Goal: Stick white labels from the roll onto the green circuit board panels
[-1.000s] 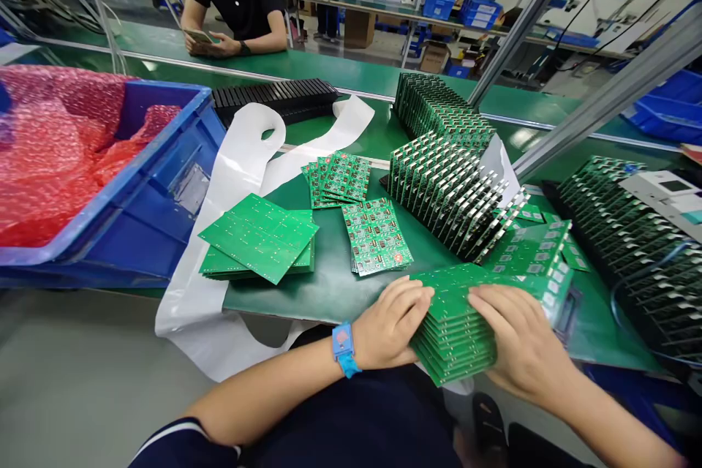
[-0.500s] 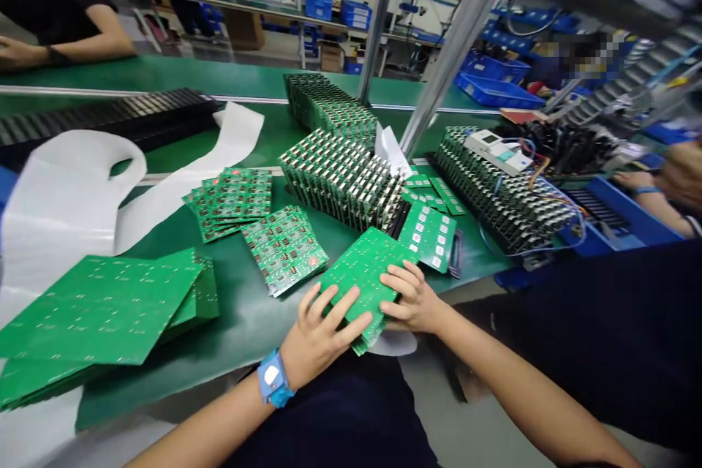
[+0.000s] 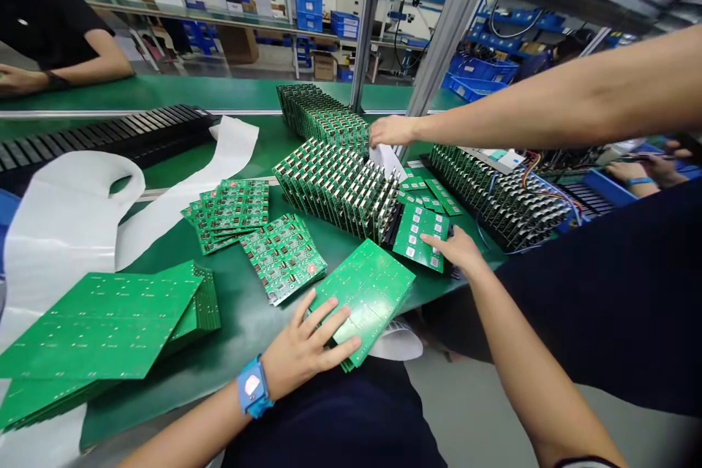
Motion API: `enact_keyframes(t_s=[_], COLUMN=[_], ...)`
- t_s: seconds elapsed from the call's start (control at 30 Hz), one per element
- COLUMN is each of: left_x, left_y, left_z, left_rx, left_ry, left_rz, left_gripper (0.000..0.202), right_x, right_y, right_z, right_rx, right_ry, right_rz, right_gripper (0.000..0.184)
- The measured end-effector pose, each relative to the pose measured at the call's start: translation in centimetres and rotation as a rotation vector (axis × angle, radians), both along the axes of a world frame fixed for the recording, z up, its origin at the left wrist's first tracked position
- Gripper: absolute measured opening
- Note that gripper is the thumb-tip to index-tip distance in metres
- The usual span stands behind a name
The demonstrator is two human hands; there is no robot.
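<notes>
My left hand (image 3: 310,340) lies with fingers spread on a stack of green circuit boards (image 3: 373,285) at the table's front edge. The stack's upper face is bare green with small pads. Further right, my right hand (image 3: 461,248) has one finger stretched over a green circuit board with white squares (image 3: 420,230); its other fingers are partly hidden. That board leans by the near end of a rack of upright circuit boards (image 3: 340,186). Left of my stack lie populated circuit boards (image 3: 288,256) and a fanned pile of similar boards (image 3: 233,208).
A co-worker's arm (image 3: 526,106) reaches across from the right, its hand (image 3: 392,131) at a white paper (image 3: 387,159). A metal post (image 3: 442,36) rises behind. Large green boards (image 3: 104,322) and a curling white strip (image 3: 71,219) occupy the left. Another board rack (image 3: 493,197) stands right.
My right hand has left the stack and moved right to the board with white squares. My left hand stays on the stack. A co-worker's arm has come in from the right.
</notes>
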State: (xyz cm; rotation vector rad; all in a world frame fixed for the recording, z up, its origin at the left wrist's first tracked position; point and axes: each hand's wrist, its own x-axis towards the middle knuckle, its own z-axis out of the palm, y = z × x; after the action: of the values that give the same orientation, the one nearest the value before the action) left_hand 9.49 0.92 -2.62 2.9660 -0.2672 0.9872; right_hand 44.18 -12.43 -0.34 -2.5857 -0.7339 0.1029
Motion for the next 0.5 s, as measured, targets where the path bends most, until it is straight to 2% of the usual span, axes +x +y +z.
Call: enact_keyframes(t_s=[0.13,0.2,0.33,0.5], left_x=[0.2,0.5,0.9,0.5], left_y=[-0.1,-0.1,-0.1,-0.1], left_z=[-0.5,-0.7,-0.6,-0.4], left_rx=[-0.011,-0.016,-0.023,-0.019], left_ry=[-0.002,-0.009,-0.024,-0.04], left_rz=[-0.009,-0.008,0.003,-0.016], left_gripper=[0.046,0.045,0.047,0.044], right_x=[-0.2,-0.4,-0.7,-2.1], right_y=[1.1,1.9,4.6,8.9], right_z=[1.6,2.9,5.5,8.0], right_rx=[0.094,0.115,0.064,-0.098], right_ry=[0.129,0.145,0.117,0.099], right_rz=[-0.041,-0.043,-0.068,-0.107], right_gripper=[0.048,0.041,0.055,0.079])
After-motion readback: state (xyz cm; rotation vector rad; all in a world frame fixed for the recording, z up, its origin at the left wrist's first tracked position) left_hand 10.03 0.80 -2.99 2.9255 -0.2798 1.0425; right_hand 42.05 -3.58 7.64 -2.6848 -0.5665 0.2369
